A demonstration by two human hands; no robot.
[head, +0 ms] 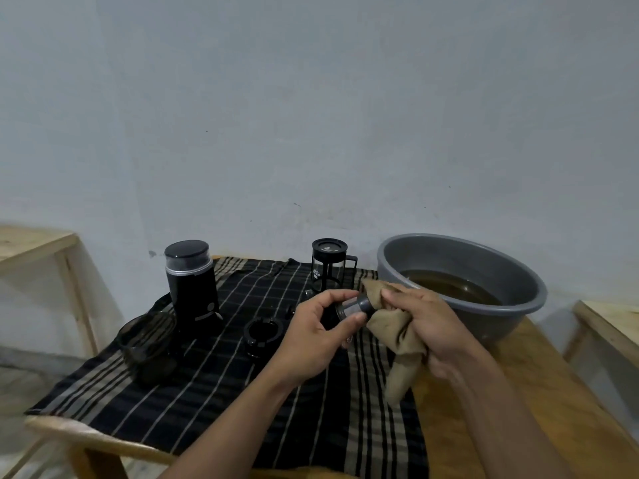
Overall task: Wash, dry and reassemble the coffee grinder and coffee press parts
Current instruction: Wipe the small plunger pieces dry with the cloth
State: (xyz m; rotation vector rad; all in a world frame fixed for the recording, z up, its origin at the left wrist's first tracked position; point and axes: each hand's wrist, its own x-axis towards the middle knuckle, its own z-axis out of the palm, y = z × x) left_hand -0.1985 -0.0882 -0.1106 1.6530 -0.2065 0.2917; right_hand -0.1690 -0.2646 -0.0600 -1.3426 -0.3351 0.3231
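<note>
Head: 1 grinder (192, 288), 1 press (328, 266), 1 basin (466, 252).

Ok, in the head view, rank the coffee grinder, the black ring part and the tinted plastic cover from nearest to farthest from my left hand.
1. Black ring part, on the striped cloth just left of the left hand.
2. Coffee grinder, upright, farther left and back.
3. Tinted plastic cover, on its side near the cloth's left edge.

Coffee press (326, 267) print illegible.

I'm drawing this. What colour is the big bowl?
The bowl is grey, clearest in head view.
</note>
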